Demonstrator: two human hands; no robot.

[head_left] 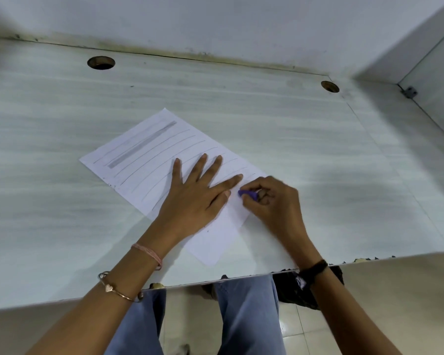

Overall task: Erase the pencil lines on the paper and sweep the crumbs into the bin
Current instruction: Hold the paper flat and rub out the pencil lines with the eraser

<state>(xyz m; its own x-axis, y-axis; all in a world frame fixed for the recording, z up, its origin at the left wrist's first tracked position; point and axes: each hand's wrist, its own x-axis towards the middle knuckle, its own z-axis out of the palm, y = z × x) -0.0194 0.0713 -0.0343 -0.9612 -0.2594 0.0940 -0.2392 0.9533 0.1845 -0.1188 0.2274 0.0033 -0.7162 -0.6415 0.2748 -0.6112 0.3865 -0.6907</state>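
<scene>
Pale desk [318, 149], angled paper [215, 242]: my left hand [195, 198] is pressing it flat, my right hand [274, 201] is pinching the purple eraser [246, 193], with the pencil lines [162, 149] lying diagonally, far-left of it.

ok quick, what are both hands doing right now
Left hand: open, fingers spread, pressing flat on the paper.
Right hand: closed, pinching the purple eraser against the paper.

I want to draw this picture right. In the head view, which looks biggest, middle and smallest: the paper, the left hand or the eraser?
1. paper
2. left hand
3. eraser, smallest, though the right hand hides part of it
</scene>
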